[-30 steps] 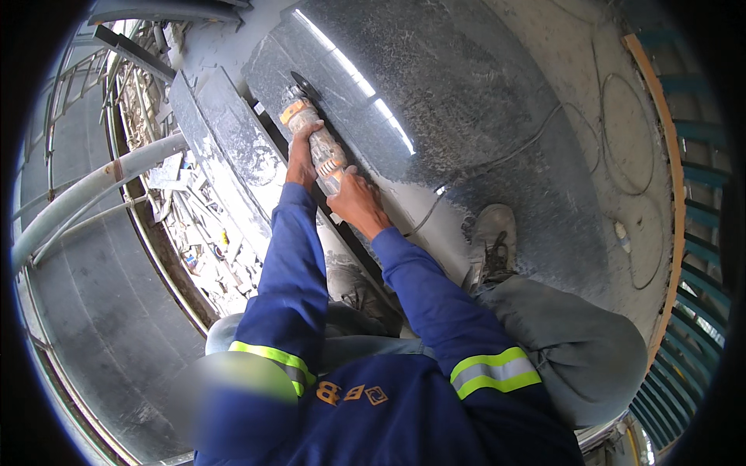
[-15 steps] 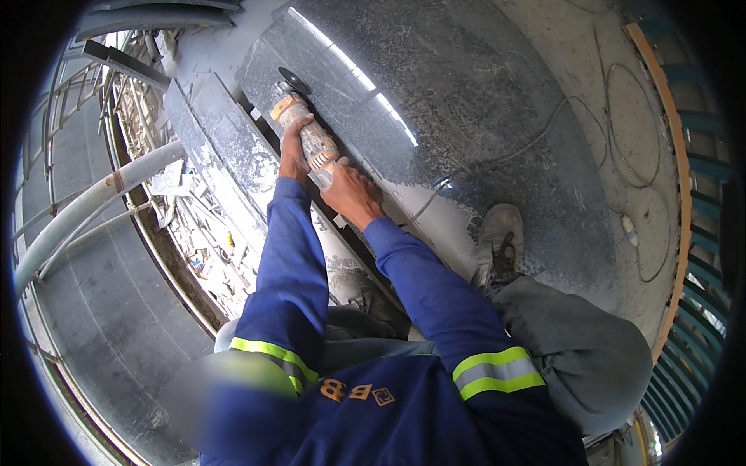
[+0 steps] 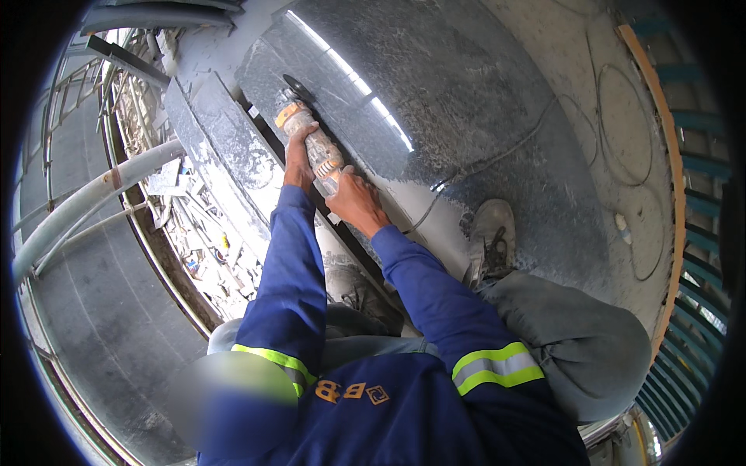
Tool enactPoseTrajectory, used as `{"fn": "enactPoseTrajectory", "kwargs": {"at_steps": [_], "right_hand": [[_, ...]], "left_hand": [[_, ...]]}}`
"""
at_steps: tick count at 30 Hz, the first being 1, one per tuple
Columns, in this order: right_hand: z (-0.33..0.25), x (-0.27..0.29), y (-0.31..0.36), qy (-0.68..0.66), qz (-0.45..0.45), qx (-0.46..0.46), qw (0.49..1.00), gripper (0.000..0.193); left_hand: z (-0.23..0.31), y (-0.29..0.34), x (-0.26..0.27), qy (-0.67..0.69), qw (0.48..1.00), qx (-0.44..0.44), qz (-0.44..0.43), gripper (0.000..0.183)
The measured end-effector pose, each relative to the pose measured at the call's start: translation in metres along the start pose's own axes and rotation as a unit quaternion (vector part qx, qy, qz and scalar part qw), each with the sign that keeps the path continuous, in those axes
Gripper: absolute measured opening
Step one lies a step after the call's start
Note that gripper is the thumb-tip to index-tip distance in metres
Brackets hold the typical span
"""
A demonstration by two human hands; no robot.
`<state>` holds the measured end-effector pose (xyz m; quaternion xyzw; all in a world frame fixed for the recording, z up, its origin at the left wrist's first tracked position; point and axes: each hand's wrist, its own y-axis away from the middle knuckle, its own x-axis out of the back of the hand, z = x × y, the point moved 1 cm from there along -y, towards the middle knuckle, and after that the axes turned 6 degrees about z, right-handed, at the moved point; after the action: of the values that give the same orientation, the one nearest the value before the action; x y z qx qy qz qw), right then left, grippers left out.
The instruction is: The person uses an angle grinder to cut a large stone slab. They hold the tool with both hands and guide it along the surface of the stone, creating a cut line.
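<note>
A dusty orange-and-grey angle grinder [image 3: 318, 147] lies in both my hands, pointing away from me. Its dark round disc [image 3: 298, 87] stands on edge near the left side of a dark polished stone slab [image 3: 482, 101]; whether the rim touches the stone I cannot tell. My left hand [image 3: 298, 159] wraps the grinder's body behind the orange head. Farther back, my right hand [image 3: 359, 203] grips the rear end. From there the cord [image 3: 497, 161] runs right across the slab. White dust [image 3: 435, 221] covers the slab's near part.
Narrower slab pieces [image 3: 225, 128] lie left, past a dark gap. Beyond them are stone scraps [image 3: 210, 248] and a thick grey pipe [image 3: 109, 186]. My shoe [image 3: 494, 233] rests on the slab. A cable connector [image 3: 622, 228] lies on the right floor beside a green slatted rack [image 3: 695, 241].
The grinder has shifted slightly toward me, its disc a little nearer along the slab. Both hands keep their grip. The whole view has drifted slightly.
</note>
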<state>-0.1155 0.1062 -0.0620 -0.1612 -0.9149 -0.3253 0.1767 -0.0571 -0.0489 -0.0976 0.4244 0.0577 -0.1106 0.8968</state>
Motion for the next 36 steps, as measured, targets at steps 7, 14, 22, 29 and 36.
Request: {"fn": "enactPoseTrajectory", "kwargs": {"at_steps": [7,14,22,29,36], "right_hand": [[0.001,0.006,0.012,-0.002,-0.003,-0.002,1.0,0.044],[0.0,0.006,0.002,0.0,-0.011,-0.007,1.0,0.042],[-0.009,-0.009,-0.028,-0.009,0.0,0.01,1.0,0.05],[0.0,-0.009,-0.017,0.001,0.009,0.007,1.0,0.055],[0.011,-0.007,0.005,-0.007,-0.016,-0.012,1.0,0.058]], "left_hand": [[-0.006,0.006,0.005,-0.037,0.999,-0.001,0.011,0.04],[-0.004,0.001,0.003,-0.022,1.0,-0.003,0.013,0.042],[0.016,-0.03,0.011,-0.025,0.999,-0.019,0.007,0.035],[0.001,-0.019,0.007,0.008,1.0,-0.01,0.003,0.032],[-0.017,0.0,0.012,-0.019,0.999,-0.027,0.01,0.04]]}}
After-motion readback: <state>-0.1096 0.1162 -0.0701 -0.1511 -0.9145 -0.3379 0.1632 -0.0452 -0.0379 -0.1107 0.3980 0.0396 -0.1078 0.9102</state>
